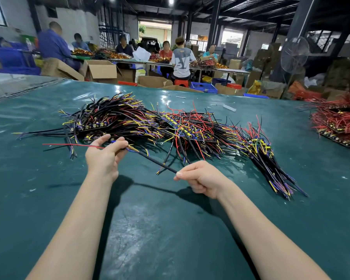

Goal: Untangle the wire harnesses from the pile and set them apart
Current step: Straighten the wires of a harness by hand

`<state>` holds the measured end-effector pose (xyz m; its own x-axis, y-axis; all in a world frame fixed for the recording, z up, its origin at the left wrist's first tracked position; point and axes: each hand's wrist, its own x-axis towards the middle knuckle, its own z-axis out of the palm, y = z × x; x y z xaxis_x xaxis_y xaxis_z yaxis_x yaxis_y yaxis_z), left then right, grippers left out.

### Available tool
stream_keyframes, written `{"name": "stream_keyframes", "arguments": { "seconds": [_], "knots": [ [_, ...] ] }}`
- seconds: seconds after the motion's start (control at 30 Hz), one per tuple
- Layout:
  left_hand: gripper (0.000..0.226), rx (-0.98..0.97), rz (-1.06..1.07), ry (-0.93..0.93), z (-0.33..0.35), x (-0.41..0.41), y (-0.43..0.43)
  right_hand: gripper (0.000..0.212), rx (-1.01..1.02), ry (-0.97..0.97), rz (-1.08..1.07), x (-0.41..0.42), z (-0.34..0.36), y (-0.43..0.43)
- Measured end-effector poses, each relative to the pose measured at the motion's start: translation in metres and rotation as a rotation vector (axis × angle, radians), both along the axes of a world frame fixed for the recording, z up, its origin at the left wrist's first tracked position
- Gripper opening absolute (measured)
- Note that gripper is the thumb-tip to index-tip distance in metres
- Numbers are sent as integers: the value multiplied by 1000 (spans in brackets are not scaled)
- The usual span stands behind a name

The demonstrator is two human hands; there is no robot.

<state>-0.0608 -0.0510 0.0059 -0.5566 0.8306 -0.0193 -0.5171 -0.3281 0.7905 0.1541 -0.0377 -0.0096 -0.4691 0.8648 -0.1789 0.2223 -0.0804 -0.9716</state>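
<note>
My left hand (103,158) is curled round the far end of one wire harness (154,161), right at the near edge of the pile (170,126); a red wire (69,145) pokes out leftwards from that grip. My right hand (202,179) pinches the harness's black sheathed end between thumb and forefinger, other fingers tucked in. The harness runs on a slant, far-left to near-right, above the green table (170,229). The pile lies beyond both hands and the left is nearer it, so I'd pull towards me and rightwards, away from the tangle
</note>
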Motion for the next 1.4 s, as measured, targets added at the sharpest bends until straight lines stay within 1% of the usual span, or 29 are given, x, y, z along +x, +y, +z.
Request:
{"name": "stream_keyframes", "arguments": {
  "seconds": [0.07,0.17,0.23,0.33,0.43,0.5,0.57,0.63,0.7,0.73,0.77,0.8,0.83,0.87,0.9,0.93,0.97,1.03,1.1,1.13,1.2,1.3,1.4],
  "knots": [
    [38,10,5,3,1,1,0,21,-1,-2,-11,0,-1,1],
    [36,6,43,-33,1,-7,-1,22,-21,-13,126,0,-2,-2],
    [35,-1,63,-45,1,-12,-2,23,-5,1,173,1,-1,-3],
    [36,-8,83,-28,0,-11,-2,25,49,-14,197,1,2,-5],
    [35,-11,98,-25,0,-11,-2,25,144,-14,202,1,6,-8],
    [34,-30,79,-11,1,-12,-1,23,175,-27,242,2,8,-9],
    [33,-53,28,0,0,-11,1,20,134,-90,328,4,11,-13],
    [31,-67,-65,15,-2,-8,3,21,61,-149,410,11,12,-11],
    [28,-95,-189,68,-2,-3,3,18,-35,-77,364,23,12,-6],
    [27,-109,-253,96,-2,0,3,34,-86,11,310,31,11,-2],
    [26,-120,-317,119,-2,3,3,59,-130,121,266,39,11,3],
    [25,-125,-378,134,-2,6,3,78,-163,253,238,45,10,6],
    [23,-127,-429,143,-2,9,3,86,-188,390,225,49,9,8],
    [22,-127,-465,142,-2,11,3,86,-200,518,229,51,8,9],
    [22,-126,-491,133,-1,12,3,83,-196,617,214,51,8,11],
    [21,-125,-518,127,0,13,1,77,-183,665,170,49,8,10],
    [20,-125,-558,132,2,15,0,70,-150,646,99,44,8,11],
    [21,-134,-690,174,5,24,-5,54,-55,456,-43,28,2,14],
    [25,-152,-874,259,6,38,-10,32,39,245,-94,5,-1,10],
    [26,-155,-972,328,5,45,-12,28,59,189,-78,-6,-3,7],
    [25,-139,-1100,472,4,56,-15,31,39,205,-44,-21,-5,1],
    [32,-145,-1091,597,-2,64,-16,30,-8,313,-66,-25,-5,-3],
    [43,-224,-1046,605,-9,68,-17,25,16,311,-193,-20,-5,-4]
  ]
}}
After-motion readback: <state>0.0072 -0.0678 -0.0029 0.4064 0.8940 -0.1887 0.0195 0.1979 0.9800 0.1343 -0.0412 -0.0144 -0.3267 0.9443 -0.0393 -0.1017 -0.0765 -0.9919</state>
